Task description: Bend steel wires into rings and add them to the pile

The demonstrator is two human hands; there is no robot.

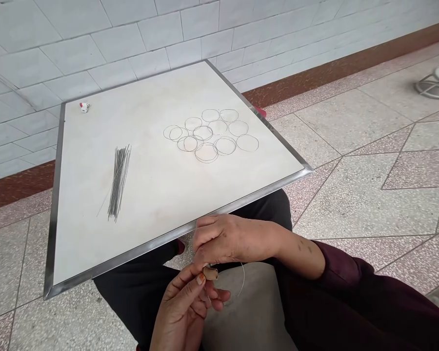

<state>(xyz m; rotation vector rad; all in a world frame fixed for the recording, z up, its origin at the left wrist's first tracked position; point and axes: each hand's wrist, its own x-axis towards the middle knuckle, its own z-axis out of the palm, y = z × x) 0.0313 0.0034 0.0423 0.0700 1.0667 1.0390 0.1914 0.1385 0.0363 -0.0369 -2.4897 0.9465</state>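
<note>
- At lower center of the frame, your left hand [185, 307] pinches the brown piece [211, 274] between thumb and fingers.
- The piece's long axis runs roughly left to right, just below your right hand [221, 240].
- Your right hand is curled; its fingertips are hidden, so its hold cannot be told.
- Thin wire [244, 278] arcs down right of the piece, nearer your right wrist.

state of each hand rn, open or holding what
Left hand: closed, pinching a small tan piece
Right hand: fingers curled; grip hidden, cannot tell
</note>
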